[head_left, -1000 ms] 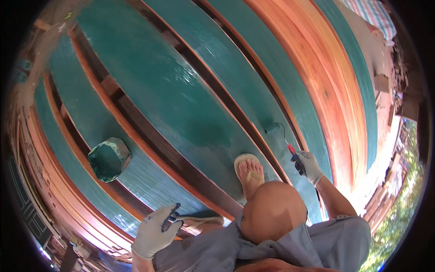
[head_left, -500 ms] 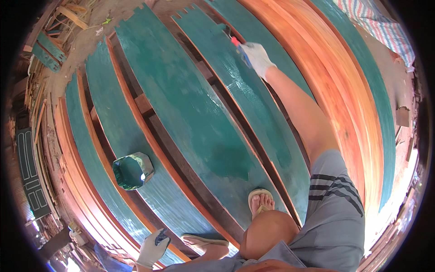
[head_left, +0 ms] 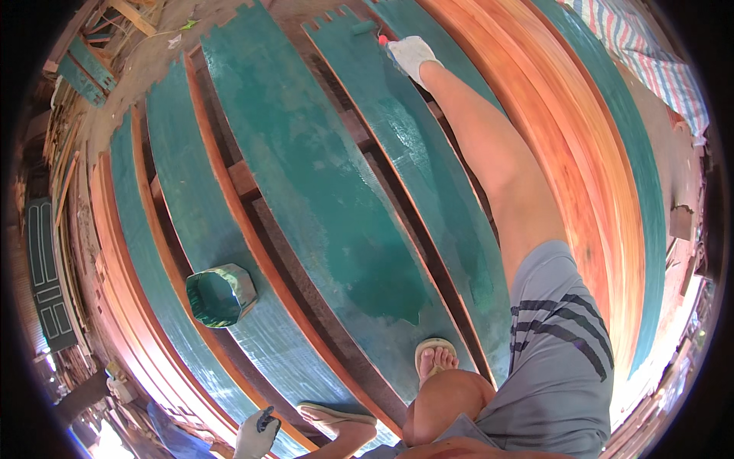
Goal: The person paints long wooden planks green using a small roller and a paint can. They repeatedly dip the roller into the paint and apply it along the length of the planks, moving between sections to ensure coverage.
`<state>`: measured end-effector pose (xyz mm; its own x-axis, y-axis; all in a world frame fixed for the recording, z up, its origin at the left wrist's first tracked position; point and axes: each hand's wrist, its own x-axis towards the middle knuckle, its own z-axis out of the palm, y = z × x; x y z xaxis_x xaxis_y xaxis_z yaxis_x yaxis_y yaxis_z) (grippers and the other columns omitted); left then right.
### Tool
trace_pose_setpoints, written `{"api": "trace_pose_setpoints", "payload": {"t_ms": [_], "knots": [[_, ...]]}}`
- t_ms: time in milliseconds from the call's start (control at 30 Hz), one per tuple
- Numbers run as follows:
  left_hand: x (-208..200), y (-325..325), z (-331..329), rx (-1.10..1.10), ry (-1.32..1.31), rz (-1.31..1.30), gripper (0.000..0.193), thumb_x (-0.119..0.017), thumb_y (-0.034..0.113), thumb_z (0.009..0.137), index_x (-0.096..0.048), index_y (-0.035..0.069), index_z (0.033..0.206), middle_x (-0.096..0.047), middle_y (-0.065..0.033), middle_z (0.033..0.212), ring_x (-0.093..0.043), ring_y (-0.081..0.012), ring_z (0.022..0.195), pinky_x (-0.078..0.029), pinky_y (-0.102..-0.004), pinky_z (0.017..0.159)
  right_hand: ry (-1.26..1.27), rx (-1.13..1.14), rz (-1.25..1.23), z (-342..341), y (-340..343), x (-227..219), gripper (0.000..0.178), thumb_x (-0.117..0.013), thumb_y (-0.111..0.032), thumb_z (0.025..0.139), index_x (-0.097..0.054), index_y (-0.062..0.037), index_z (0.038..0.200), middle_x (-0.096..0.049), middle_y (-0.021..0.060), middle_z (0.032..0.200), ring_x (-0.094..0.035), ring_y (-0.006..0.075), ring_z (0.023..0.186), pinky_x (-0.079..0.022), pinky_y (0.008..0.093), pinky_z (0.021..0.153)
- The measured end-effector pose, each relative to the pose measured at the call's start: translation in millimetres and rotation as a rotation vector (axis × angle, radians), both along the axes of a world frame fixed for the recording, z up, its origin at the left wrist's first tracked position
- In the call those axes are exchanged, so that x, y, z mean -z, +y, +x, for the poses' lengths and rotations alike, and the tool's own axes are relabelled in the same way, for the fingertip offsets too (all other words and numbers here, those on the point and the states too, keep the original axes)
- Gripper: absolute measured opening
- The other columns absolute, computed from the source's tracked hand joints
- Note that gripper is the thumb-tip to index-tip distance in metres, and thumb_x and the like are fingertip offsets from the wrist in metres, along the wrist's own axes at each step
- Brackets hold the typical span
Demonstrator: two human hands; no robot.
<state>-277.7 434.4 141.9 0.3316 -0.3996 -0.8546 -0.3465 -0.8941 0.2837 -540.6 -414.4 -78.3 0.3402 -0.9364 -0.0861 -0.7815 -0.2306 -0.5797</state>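
In a white glove, my right hand [head_left: 413, 57] grips a paint roller [head_left: 365, 28] with a red part near its handle. The roller's green-coated sleeve rests close to the jagged far end of a teal-painted board [head_left: 405, 130]. My left hand [head_left: 257, 434], also gloved, hangs low at the bottom left beside my sandalled foot. Its stained fingers are loosely bent and apart, with nothing visible in them. A cut-open container of green paint [head_left: 222, 295] stands on another painted board to the left. Darker wet paint covers part of the wide middle board [head_left: 306, 176].
Dark gaps run between the boards, with crosspieces [head_left: 243, 180] beneath. Unpainted reddish planks [head_left: 566, 153] lie to the right, and more [head_left: 126, 268] on the left. A striped sheet [head_left: 650, 57] lies at the far right. My feet stand on the boards.
My right hand has pushed the roller farther along the board toward its far end. The view has shifted slightly; my left hand stays low beside my foot.
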Motion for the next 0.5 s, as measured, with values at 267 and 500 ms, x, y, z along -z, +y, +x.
{"api": "trace_pose_setpoints", "payload": {"t_ms": [267, 500], "knots": [[-3.7, 9.3, -2.4, -0.104, -0.004, 0.004, 0.047, -0.072, 0.016, 0.105, -0.062, 0.002, 0.149, -0.075, -0.0088, 0.112, -0.068, -0.0151, 0.101, -0.055, -0.0293, 0.09, -0.005, 0.042, 0.216, -49.5, 142.3, -43.7, 0.049, -0.056, -0.039, 0.097, -0.075, 0.0061, 0.105, -0.075, 0.0312, 0.104, -0.074, 0.0482, 0.102, -0.055, 0.0547, 0.091], [15.9, 5.5, 19.6, -0.081, 0.05, 0.055, 0.043, -0.07, 0.014, 0.105, -0.064, 0.002, 0.147, -0.073, -0.0058, 0.11, -0.066, -0.0132, 0.098, -0.055, -0.028, 0.088, -0.07, 0.148, -0.254, -62.3, 168.3, -47.9, 0.035, -0.057, -0.033, 0.1, -0.068, -0.0029, 0.114, -0.077, 0.0243, 0.099, -0.076, 0.038, 0.087, -0.058, 0.0512, 0.078]]}}
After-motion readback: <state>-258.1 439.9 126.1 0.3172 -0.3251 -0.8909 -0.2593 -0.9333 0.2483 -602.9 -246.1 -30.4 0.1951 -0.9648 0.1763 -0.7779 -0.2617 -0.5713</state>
